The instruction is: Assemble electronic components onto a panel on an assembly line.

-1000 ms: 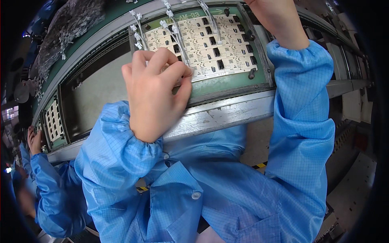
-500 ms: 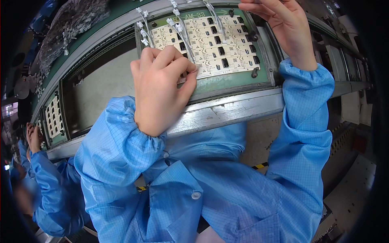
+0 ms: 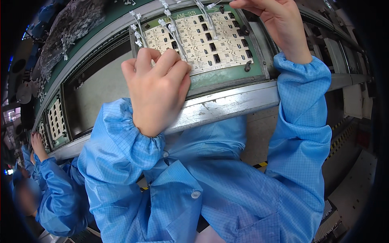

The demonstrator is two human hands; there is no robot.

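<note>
My left hand (image 3: 157, 91) is bent over the lower left corner of a panel of white circuit boards (image 3: 198, 44), its fingers curled and pressed together. Whatever lies under its fingertips is hidden. The boards carry small black components and sit in a green carrier (image 3: 219, 79). Thin cables with white connectors (image 3: 172, 26) lie across the panel's upper left part. At the upper right my right hand (image 3: 282, 26) is raised beyond the panel's corner, fingers drawn together and pointing left. A white connector (image 3: 211, 6) shows near those fingertips; whether they hold its cable is unclear.
A metal rail (image 3: 227, 99) runs along the near side of the conveyor. At far left stands another loaded carrier (image 3: 56, 119), and a co-worker in a blue sleeve (image 3: 58, 184) reaches in near it. Clear plastic bags of parts (image 3: 67, 32) lie on the far side.
The view has shifted slightly, moving the panel up and left. My left hand stays at the panel's lower left corner, its fingers curled closer. A white connector now shows beside my right fingertips.
</note>
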